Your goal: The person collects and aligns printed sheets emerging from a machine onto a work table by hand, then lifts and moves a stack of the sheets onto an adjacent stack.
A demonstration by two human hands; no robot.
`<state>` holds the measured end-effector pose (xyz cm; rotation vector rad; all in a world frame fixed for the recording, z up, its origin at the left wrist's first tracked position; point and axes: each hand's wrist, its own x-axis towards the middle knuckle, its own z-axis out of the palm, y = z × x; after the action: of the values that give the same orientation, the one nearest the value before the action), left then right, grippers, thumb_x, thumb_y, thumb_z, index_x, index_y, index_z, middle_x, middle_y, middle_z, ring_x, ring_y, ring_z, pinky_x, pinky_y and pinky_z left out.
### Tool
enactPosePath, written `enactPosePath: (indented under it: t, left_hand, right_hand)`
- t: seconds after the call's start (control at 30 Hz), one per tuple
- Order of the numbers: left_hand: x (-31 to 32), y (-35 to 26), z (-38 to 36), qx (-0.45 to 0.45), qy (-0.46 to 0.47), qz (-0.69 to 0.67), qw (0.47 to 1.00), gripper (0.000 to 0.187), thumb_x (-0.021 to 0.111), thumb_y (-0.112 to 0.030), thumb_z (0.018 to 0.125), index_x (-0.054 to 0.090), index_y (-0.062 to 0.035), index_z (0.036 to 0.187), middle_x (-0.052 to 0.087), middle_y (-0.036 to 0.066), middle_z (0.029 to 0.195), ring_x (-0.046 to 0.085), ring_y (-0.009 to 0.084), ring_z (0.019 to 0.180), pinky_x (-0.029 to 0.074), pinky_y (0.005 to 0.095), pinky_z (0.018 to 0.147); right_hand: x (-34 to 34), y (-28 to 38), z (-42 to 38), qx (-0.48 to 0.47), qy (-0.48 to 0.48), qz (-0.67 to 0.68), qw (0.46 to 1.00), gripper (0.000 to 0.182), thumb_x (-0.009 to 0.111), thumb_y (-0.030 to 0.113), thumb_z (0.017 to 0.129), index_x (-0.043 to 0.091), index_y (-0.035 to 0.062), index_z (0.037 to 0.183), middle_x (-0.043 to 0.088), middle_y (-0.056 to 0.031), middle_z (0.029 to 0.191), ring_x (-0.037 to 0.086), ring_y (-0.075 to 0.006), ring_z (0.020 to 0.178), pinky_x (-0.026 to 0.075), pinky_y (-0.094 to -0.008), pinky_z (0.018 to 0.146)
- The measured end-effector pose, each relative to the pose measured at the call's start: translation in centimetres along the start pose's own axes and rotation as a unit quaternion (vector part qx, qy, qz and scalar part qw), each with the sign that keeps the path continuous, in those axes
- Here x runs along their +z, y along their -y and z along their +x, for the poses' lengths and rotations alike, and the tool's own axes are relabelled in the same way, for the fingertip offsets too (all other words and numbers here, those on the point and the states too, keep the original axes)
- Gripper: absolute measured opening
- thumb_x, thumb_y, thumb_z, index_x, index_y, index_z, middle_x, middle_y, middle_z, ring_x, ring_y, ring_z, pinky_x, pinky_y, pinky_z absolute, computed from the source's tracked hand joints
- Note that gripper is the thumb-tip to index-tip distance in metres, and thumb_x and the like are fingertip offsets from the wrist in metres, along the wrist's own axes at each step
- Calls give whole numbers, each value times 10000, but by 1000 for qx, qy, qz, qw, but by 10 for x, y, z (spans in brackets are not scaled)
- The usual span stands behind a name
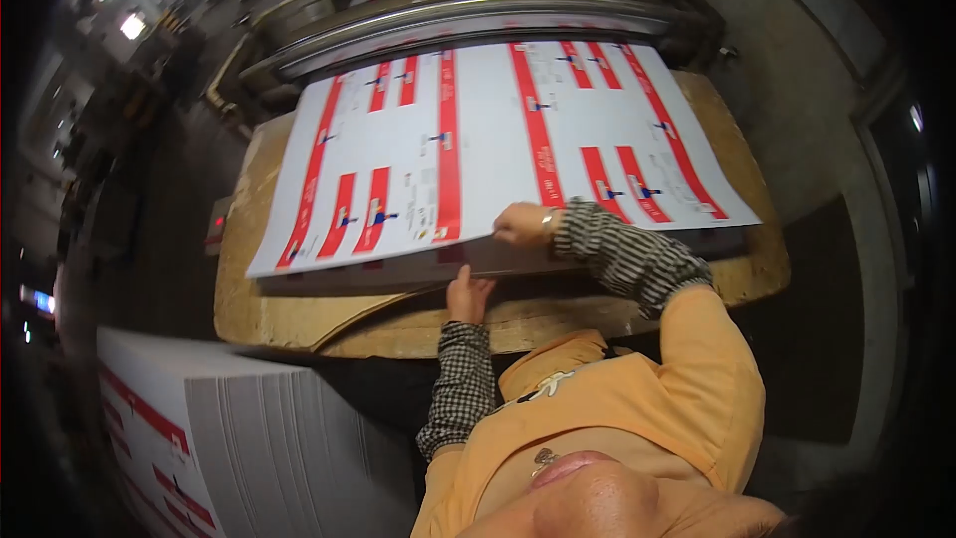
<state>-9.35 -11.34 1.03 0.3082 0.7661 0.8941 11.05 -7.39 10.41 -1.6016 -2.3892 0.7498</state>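
Note:
A large white printed sheet (488, 159) with red stripes and small blue marks lies over a worn wooden table, its far end under metal rollers. At the sheet's near edge, right of the middle, my right hand (522, 224) is closed on the edge, fingers bent. Just below that edge and to its left, my left hand (468, 296) is raised with thumb and fingers apart, its fingertips close under the sheet. Whether it touches the sheet is hard to tell. Checked sleeves cover both forearms.
The wooden table (264, 314) has rounded corners. Metal rollers (478, 10) cross its far side. At the lower left stands a tall stack of printed sheets (259, 448). A grey wall and floor lie to the right; dim machinery is at the far left.

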Motion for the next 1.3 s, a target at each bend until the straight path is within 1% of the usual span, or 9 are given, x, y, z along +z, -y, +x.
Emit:
enactPosePath:
  t: [0.27, 0.43, 0.57, 0.87, 0.9, 1.0, 1.03, 1.17, 1.3]
  left_hand:
    - [-4, -2, 3, 11, -21, 25, 999, 328, 403, -80, 835, 434, 94, 1111, 534, 228, 1086, 554, 368, 1009, 452, 500, 894]
    - [1, -2, -2, -15, -45, 42, 998, 337, 504, -225, 895, 439, 53, 1072, 552, 179, 1051, 572, 310, 977, 482, 428, 789]
    - [-1, 1, 3, -15, -61, 39, 997, 374, 554, -261, 883, 459, 55, 1058, 563, 163, 1009, 579, 279, 912, 488, 423, 793]
    - [1, -21, -15, -64, 73, -37, 995, 297, 565, -155, 868, 497, 26, 1093, 616, 114, 977, 612, 205, 870, 510, 354, 775]
    - [-7, -16, -6, -75, 97, -28, 992, 316, 560, -138, 862, 488, 21, 1126, 606, 124, 1024, 608, 224, 923, 507, 370, 812]
    - [21, -36, -21, -59, 108, -94, 988, 359, 571, -144, 856, 473, 16, 1162, 580, 148, 1080, 590, 244, 973, 497, 400, 855]
    - [34, -46, -26, -49, 70, -105, 991, 337, 457, -142, 894, 457, 30, 1184, 551, 179, 1117, 561, 284, 1019, 484, 458, 882]
    - [39, -53, 1, -33, 36, 8, 999, 446, 204, -77, 854, 369, 61, 1245, 483, 244, 1191, 507, 370, 1092, 474, 560, 853]
    - [15, -26, 11, -10, 31, -4, 999, 474, 211, -69, 845, 309, 72, 1287, 441, 266, 1241, 463, 402, 1140, 447, 583, 889]
  right_hand:
    - [28, 13, -17, -18, -30, 8, 999, 152, 548, 185, 811, 600, 44, 823, 600, -179, 733, 586, -357, 724, 458, -435, 652]
    - [28, -5, -3, 28, 40, 0, 999, 182, 567, 225, 784, 646, 83, 866, 638, -159, 832, 598, -352, 804, 476, -424, 740]
    - [39, -55, 45, 103, -154, -76, 980, 263, 559, 276, 803, 638, 37, 878, 629, -169, 888, 556, -335, 938, 458, -394, 809]
    - [29, 25, -1, 35, 110, -116, 986, 845, 721, 369, 623, 390, -5, 1304, 226, -304, 1405, 210, -439, 1318, 273, -410, 1063]
    - [28, 15, -3, 5, 61, -99, 993, 606, 641, 276, 690, 505, -1, 1212, 431, -285, 1284, 406, -396, 1219, 368, -388, 991]
    - [-20, 11, 6, 30, 79, 137, 987, 390, 547, 189, 735, 606, 3, 1073, 618, -234, 1014, 597, -325, 979, 469, -358, 846]
    - [-38, 27, 1, 38, 33, 148, 988, 323, 486, 81, 771, 622, -33, 1040, 665, -196, 903, 654, -215, 815, 506, -288, 753]
    - [-43, 33, -8, 12, 11, 125, 992, 334, 495, 93, 779, 612, -11, 1074, 664, -179, 950, 649, -207, 811, 504, -277, 719]
    - [-2, 25, -19, 0, 0, 108, 994, 340, 535, 137, 754, 619, -4, 1052, 601, -195, 1113, 612, -292, 981, 475, -320, 868]
